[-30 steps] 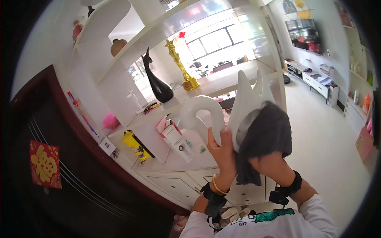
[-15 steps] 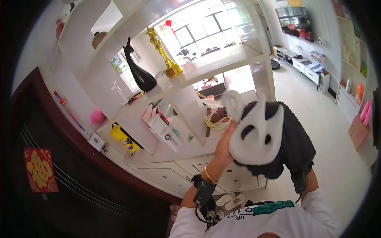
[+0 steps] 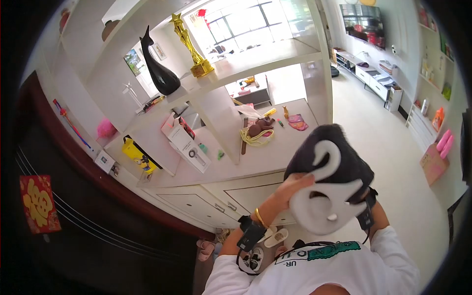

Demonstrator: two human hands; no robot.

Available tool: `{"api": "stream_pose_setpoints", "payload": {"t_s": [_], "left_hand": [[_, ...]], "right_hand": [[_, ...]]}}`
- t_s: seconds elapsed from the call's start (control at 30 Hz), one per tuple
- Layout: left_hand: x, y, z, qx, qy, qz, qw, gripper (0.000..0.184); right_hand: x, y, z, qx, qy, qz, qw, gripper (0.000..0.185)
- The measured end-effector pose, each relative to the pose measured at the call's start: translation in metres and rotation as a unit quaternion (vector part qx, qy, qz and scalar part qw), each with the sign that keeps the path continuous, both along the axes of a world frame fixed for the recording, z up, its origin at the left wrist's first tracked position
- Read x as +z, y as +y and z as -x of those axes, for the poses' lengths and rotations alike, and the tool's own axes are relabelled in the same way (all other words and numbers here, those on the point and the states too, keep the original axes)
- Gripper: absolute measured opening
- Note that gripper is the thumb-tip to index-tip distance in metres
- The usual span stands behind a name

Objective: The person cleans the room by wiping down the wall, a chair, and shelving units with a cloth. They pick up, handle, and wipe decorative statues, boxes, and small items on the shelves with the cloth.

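My left hand is closed on a white swan ornament, gripping it near the base of its curved neck. The ornament has openings through its body and is held in front of my chest. Directly behind it, a dark fluffy cloth covers my right hand, whose fingers are hidden. Only the right wrist, with a black device strapped on, shows below the cloth. The cloth stays up around that hand and lies against or close behind the ornament.
A white shelf unit holds a black cat figurine, a gold star trophy and a white box. A tangled yellow cord lies on the counter. Slippers rest on the floor below. A dark door stands at left.
The swan ornament has turned and moved lower, its neck now curving to the right. The dark cloth has shifted left and bunched up behind it. My view has tilted slightly.
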State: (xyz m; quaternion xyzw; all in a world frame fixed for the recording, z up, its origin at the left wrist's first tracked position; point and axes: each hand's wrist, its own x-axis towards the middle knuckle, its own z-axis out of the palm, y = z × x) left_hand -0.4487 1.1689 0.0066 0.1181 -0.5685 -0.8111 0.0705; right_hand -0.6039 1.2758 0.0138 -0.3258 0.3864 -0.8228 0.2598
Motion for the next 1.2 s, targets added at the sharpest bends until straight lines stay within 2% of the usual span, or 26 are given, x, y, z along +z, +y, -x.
{"api": "stream_pose_setpoints", "payload": {"t_s": [0.07,0.17,0.23,0.27,0.33,0.37,0.4,0.43,0.47,0.5,0.53,0.6,0.63,0.77,0.83,0.87,0.93,0.97,1.0,1.03,1.07,1.1,1.13,1.17,1.2], "left_hand": [[0.006,-0.013,0.003,-0.036,0.028,-0.064,0.997,0.035],[0.014,-0.007,0.004,-0.048,0.011,-0.038,0.998,0.037],[0.015,-0.002,0.005,-0.056,0.003,-0.028,0.998,0.038],[0.017,-0.003,0.005,-0.058,-0.022,0.006,0.998,0.039],[0.015,0.0,0.003,-0.061,-0.053,0.038,0.996,0.04],[0.013,0.002,0.002,-0.038,-0.048,0.129,0.99,0.041],[0.011,0.004,0.002,-0.016,-0.041,0.218,0.975,0.041],[0.013,0.006,0.002,-0.011,-0.052,0.276,0.96,0.042],[0.01,0.007,0.002,-0.015,-0.054,0.275,0.96,0.042],[0.006,0.006,0.003,0.006,-0.007,0.288,0.958,0.04],[0.002,0.003,0.005,0.029,0.04,0.3,0.953,0.039],[-0.006,-0.008,0.006,0.064,0.055,0.323,0.943,0.037],[-0.008,-0.011,0.004,0.101,0.069,0.344,0.931,0.035],[0.01,-0.02,-0.009,0.133,0.072,0.383,0.911,0.033],[0.006,-0.024,-0.012,0.178,0.057,0.246,0.951,0.034],[0.008,-0.025,-0.014,0.18,0.056,0.244,0.951,0.034],[0.02,-0.03,-0.014,0.144,0.034,0.338,0.929,0.037],[0.02,-0.031,-0.013,0.146,0.032,0.335,0.93,0.037],[0.019,-0.033,-0.011,0.164,0.021,0.398,0.902,0.039],[0.018,-0.033,-0.01,0.181,0.01,0.459,0.87,0.041],[0.019,-0.029,-0.009,0.18,0.005,0.457,0.871,0.041],[0.023,-0.023,-0.005,0.219,-0.015,0.467,0.857,0.043],[0.025,-0.019,-0.002,0.256,-0.034,0.478,0.84,0.045],[0.021,-0.019,0.001,0.252,-0.033,0.479,0.841,0.045],[0.014,-0.022,0.007,0.285,-0.017,0.506,0.814,0.045]], "right_hand": [[0.002,0.0,0.004,0.001,0.028,-0.007,1.0,0.03],[-0.001,-0.01,0.003,-0.007,0.142,-0.017,0.99,0.03],[0.058,0.007,-0.017,0.075,0.198,-0.02,0.977,0.029],[0.069,0.009,-0.013,0.076,0.198,-0.022,0.977,0.029],[0.082,0.008,-0.005,0.137,0.258,-0.221,0.93,0.026],[0.075,0.0,0.004,0.123,0.324,-0.213,0.914,0.018],[0.074,-0.002,0.009,0.122,0.319,-0.216,0.915,0.018],[0.073,-0.003,0.012,0.195,0.204,-0.238,0.929,0.023],[0.07,-0.004,0.015,0.264,0.086,-0.253,0.927,0.029],[0.048,-0.008,0.019,0.285,-0.023,-0.181,0.941,0.035],[0.031,-0.006,0.017,0.277,-0.078,-0.129,0.949,0.035],[0.012,0.004,0.009,0.227,-0.083,-0.092,0.966,0.034],[0.004,0.012,0.004,0.195,-0.056,-0.086,0.975,0.034],[-0.023,0.043,-0.013,0.081,0.112,-0.1,0.985,0.034],[-0.026,0.051,-0.012,0.062,0.183,-0.117,0.974,0.034],[-0.026,0.052,-0.008,0.064,0.209,-0.126,0.968,0.034],[-0.017,0.048,0.009,0.074,0.231,-0.134,0.961,0.033],[-0.005,0.041,0.026,0.203,0.268,-0.16,0.928,0.035],[0.008,0.035,0.038,0.329,0.301,-0.181,0.877,0.037],[0.03,0.031,0.024,0.264,0.43,-0.18,0.844,0.027],[0.031,0.026,0.016,0.267,0.426,-0.181,0.845,0.027],[0.032,0.023,0.011,0.143,0.567,-0.19,0.789,0.022],[0.033,0.02,0.005,0.012,0.687,-0.192,0.7,0.017],[0.029,0.016,-0.005,-0.095,0.751,-0.146,0.637,0.018],[0.021,0.01,-0.008,-0.171,0.777,-0.099,0.598,0.018]]}}
